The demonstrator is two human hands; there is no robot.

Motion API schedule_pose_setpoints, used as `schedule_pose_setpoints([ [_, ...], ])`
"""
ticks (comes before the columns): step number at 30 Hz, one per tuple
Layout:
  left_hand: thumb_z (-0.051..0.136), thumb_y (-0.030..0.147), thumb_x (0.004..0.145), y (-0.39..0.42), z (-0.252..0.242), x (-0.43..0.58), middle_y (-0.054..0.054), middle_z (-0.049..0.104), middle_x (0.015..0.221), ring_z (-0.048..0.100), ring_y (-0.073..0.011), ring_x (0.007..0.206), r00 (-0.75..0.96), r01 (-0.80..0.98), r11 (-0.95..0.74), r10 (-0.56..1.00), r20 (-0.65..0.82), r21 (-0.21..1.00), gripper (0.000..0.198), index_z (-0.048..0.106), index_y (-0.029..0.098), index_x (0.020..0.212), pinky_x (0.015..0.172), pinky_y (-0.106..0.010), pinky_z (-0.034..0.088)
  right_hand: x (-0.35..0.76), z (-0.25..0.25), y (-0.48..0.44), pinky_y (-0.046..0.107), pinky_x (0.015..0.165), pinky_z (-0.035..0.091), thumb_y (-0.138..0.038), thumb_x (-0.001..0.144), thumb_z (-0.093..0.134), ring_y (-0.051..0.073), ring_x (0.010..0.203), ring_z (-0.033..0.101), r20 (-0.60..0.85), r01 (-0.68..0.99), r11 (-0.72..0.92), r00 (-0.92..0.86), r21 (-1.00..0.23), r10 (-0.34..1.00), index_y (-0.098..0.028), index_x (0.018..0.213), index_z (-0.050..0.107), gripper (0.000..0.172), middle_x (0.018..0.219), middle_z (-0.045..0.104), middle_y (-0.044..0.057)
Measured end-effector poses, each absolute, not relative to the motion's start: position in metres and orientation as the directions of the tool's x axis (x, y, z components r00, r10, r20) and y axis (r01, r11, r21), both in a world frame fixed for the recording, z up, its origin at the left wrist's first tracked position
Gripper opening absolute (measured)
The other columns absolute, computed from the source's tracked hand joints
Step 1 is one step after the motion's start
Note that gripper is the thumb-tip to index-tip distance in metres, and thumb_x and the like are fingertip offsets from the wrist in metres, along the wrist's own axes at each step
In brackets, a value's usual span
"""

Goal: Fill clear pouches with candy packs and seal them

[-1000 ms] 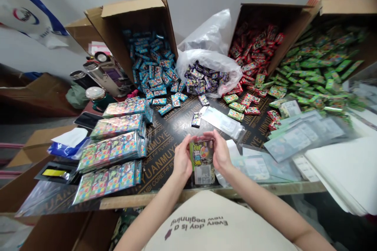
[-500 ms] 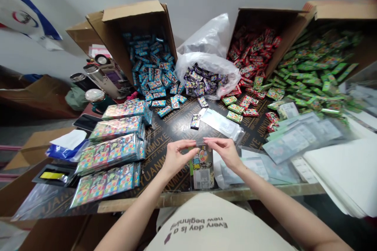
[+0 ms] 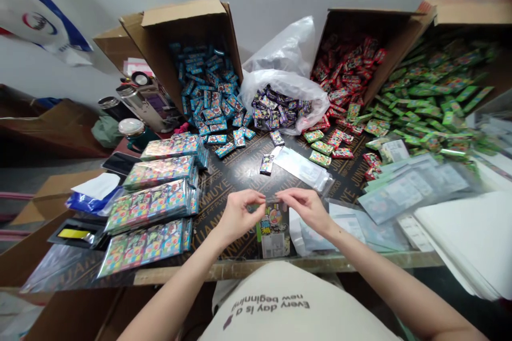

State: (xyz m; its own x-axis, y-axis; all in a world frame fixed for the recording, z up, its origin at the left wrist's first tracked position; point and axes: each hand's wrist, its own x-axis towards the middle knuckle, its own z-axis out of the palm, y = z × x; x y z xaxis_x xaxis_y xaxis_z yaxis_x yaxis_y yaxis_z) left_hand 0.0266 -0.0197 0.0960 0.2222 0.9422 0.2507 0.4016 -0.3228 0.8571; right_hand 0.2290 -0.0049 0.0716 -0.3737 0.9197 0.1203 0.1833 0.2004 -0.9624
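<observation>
A clear plastic bag [image 3: 275,229] with a colourful printed card inside lies upright in front of me, near the table's front edge. My left hand [image 3: 243,214] pinches at its top left corner, thumb and fingertips together. Opposite it, my right hand [image 3: 306,208] is closed in a pinch at the top right corner. The thin film between the fingertips is hard to make out. Just beyond the hands sit a small purple-and-black packet [image 3: 266,164] and a stack of flat clear bags [image 3: 302,168].
Cartons hold blue packets [image 3: 212,90], red packets [image 3: 350,74] and green packets [image 3: 436,101]; a white plastic bag [image 3: 288,77] holds purple ones. Filled packs [image 3: 150,202] are stacked left. More clear bags [image 3: 416,184] and white sheets [image 3: 468,234] lie right.
My left thumb has drawn in towards the fingertips, narrowing the pinch. Both hands stay at the bag's top edge. The whole view has shifted slightly.
</observation>
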Motion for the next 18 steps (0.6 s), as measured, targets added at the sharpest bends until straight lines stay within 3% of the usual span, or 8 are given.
schedule_pose_setpoints([
  [3, 0.06, 0.02, 0.073, -0.028, 0.093, 0.025, -0.009, 0.069, 0.087, 0.064, -0.0167, 0.078, 0.268, 0.404, -0.424, 0.902, 0.338, 0.811, 0.01, 0.067, 0.016, 0.077, 0.074, -0.029, 0.05, 0.233, 0.061, -0.019, 0.032, 0.078, 0.049, -0.026, 0.08, 0.055, 0.021, 0.105, 0.054, 0.267, 0.226, 0.367, -0.376, -0.902, 0.888, -0.023, 0.106, 0.061, 0.027, 0.114, 0.058, 0.008],
  [6, 0.059, 0.019, 0.075, -0.026, 0.095, 0.018, -0.007, 0.069, 0.08, 0.064, -0.0154, 0.073, 0.195, 0.376, -0.376, 0.926, 0.324, 0.847, 0.009, 0.068, 0.016, 0.072, 0.069, -0.027, 0.051, 0.22, 0.059, -0.019, 0.032, 0.082, 0.047, -0.022, 0.083, 0.05, 0.019, 0.102, 0.055, 0.314, 0.208, 0.394, -0.333, -0.895, 0.889, -0.024, 0.102, 0.062, 0.022, 0.108, 0.06, 0.006],
  [9, 0.063, 0.022, 0.072, -0.02, 0.1, 0.001, -0.006, 0.069, 0.078, 0.064, -0.0164, 0.073, -0.046, 0.351, -0.263, 0.954, 0.297, 0.899, 0.008, 0.067, 0.016, 0.07, 0.07, -0.028, 0.051, 0.191, 0.069, 0.011, 0.03, 0.077, 0.048, -0.025, 0.085, 0.048, 0.018, 0.093, 0.059, 0.293, 0.158, 0.376, -0.386, -0.913, 0.875, -0.025, 0.109, 0.056, 0.026, 0.107, 0.06, 0.005],
  [12, 0.063, 0.028, 0.071, -0.021, 0.09, -0.022, -0.006, 0.069, 0.08, 0.064, -0.0178, 0.075, -0.369, 0.316, -0.111, 0.9, 0.23, 0.942, 0.015, 0.067, 0.015, 0.076, 0.071, -0.031, 0.052, 0.157, 0.07, 0.074, 0.033, 0.082, 0.046, -0.032, 0.085, 0.045, 0.018, 0.098, 0.057, 0.323, 0.158, 0.443, -0.48, -0.882, 0.816, -0.028, 0.134, 0.028, 0.052, 0.124, 0.051, 0.008],
  [14, 0.062, 0.031, 0.071, -0.029, 0.07, -0.035, -0.006, 0.068, 0.076, 0.064, -0.0187, 0.072, -0.478, 0.358, 0.022, 0.863, 0.163, 0.934, 0.02, 0.066, 0.014, 0.081, 0.069, -0.032, 0.052, 0.138, 0.059, 0.126, 0.041, 0.095, 0.035, -0.037, 0.075, 0.058, 0.025, 0.122, 0.038, 0.346, 0.344, 0.572, -0.535, -0.745, 0.771, -0.026, 0.136, 0.025, 0.07, 0.138, 0.034, 0.01],
  [16, 0.059, 0.032, 0.072, -0.039, 0.048, -0.042, -0.007, 0.067, 0.08, 0.063, -0.0213, 0.076, -0.467, 0.486, 0.132, 0.875, 0.129, 0.864, 0.025, 0.064, 0.015, 0.089, 0.071, -0.036, 0.052, 0.122, 0.044, 0.176, 0.051, 0.099, 0.022, -0.038, 0.063, 0.068, 0.033, 0.131, 0.017, 0.245, 0.583, 0.594, -0.568, -0.554, 0.786, -0.025, 0.137, 0.022, 0.088, 0.144, 0.019, 0.013],
  [18, 0.055, 0.029, 0.073, -0.047, 0.031, -0.043, -0.011, 0.062, 0.105, 0.057, -0.025, 0.099, -0.379, 0.663, 0.134, 0.908, 0.176, 0.737, 0.036, 0.058, 0.018, 0.107, 0.086, -0.043, 0.045, 0.108, 0.031, 0.215, 0.056, 0.098, 0.015, -0.034, 0.059, 0.07, 0.035, 0.132, 0.007, 0.134, 0.703, 0.598, -0.599, -0.385, 0.79, -0.027, 0.139, 0.016, 0.097, 0.146, 0.011, 0.013],
])
